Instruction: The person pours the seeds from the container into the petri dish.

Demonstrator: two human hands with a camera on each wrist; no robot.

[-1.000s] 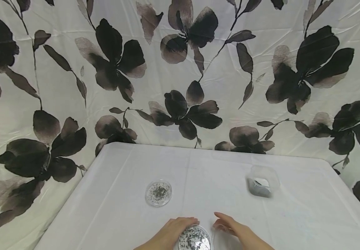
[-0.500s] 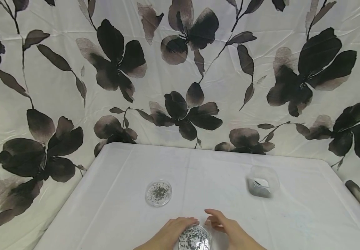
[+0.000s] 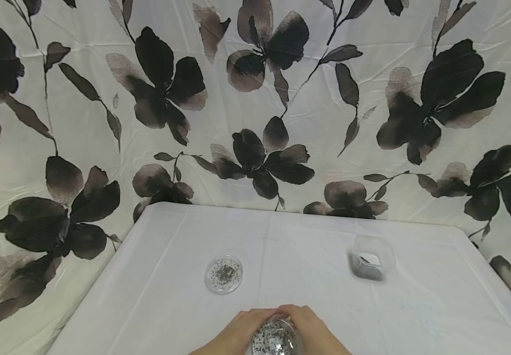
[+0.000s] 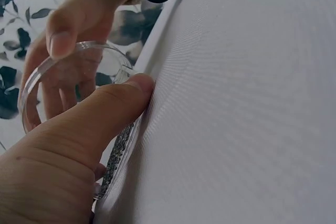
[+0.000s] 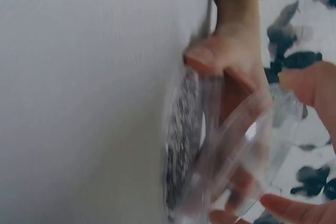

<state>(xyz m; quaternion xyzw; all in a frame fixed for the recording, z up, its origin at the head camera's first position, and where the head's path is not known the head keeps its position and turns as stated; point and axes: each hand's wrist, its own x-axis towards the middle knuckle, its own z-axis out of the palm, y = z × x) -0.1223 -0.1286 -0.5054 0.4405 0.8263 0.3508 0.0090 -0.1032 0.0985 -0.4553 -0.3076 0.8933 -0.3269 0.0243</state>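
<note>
At the table's near edge, my left hand [image 3: 237, 333] holds a round clear petri dish [image 3: 270, 341] with dark flecks spread in it. Its thumb presses along the rim, and fingers wrap the other side. My right hand [image 3: 313, 331] grips a clear petri dish lid [image 4: 32, 85] by its edge. In both wrist views the lid tilts over the dish, one side close against it and the other raised. Whether the two touch is hard to tell in the blurred right wrist view, where the flecks [image 5: 181, 129] show as a dark layer.
A second petri dish [image 3: 224, 274] with dark flecks lies farther back, left of centre. At the back right stands a clear tub [image 3: 368, 264] with dark grey contents and a pale piece inside. White cloth covers the table [image 3: 184, 231]; a floral curtain [image 3: 255, 98] hangs behind.
My right hand has moved left, bringing the lid from beside the dish to above it. Both hands now meet around the dish; the left has stayed put.
</note>
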